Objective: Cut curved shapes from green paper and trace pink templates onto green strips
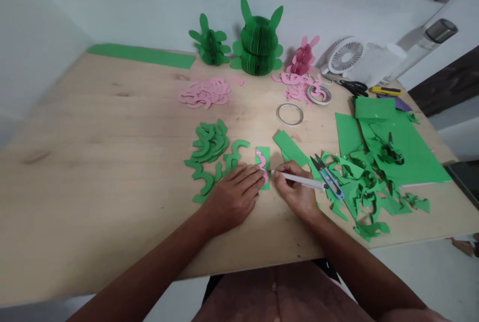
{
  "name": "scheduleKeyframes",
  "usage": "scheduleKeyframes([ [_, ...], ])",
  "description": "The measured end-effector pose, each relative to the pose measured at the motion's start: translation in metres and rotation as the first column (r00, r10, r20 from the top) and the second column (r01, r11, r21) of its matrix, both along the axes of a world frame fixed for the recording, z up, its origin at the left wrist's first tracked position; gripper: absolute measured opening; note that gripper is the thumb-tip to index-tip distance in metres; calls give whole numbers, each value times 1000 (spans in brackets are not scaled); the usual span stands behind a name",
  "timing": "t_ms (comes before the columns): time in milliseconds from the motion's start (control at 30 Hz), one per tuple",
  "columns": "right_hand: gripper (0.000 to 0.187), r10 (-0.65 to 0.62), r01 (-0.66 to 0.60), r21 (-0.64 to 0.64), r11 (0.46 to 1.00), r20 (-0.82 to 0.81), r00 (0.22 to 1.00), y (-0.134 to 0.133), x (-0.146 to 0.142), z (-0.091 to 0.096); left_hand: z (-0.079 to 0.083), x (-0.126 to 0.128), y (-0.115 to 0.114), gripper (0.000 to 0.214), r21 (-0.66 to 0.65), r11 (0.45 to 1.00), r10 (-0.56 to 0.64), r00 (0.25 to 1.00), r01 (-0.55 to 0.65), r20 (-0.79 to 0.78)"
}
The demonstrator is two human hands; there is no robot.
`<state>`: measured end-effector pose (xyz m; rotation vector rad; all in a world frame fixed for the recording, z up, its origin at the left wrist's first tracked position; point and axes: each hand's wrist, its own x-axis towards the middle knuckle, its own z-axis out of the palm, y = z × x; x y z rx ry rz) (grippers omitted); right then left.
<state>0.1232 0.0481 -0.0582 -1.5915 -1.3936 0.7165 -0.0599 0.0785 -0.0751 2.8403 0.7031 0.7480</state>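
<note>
My left hand (234, 195) lies flat on the wooden table (112, 162), fingers stretched out and pressing a pink curved template (261, 160) onto a small green paper strip (265, 154). My right hand (295, 190) pinches a white pen (301, 180), its tip touching the strip beside the pink template. Left of my left hand is a pile of green curved cut-outs (209, 145).
Small snips (328, 176) lie on green paper scraps (364, 187) and sheets (392, 147) at the right. Further back are tape rolls (290, 114), pink cut-outs (205, 92), green and pink honeycomb paper figures (258, 43), a small fan (344, 55), black scissors (354, 86) and a green strip (142, 55).
</note>
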Motion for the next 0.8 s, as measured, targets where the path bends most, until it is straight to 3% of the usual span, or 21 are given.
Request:
scheduleKeyframes([
  [800, 7, 1, 0, -20, 1000, 66, 998, 0, 0, -5, 2, 0, 0, 36, -14, 1000, 9, 1000, -9, -15],
])
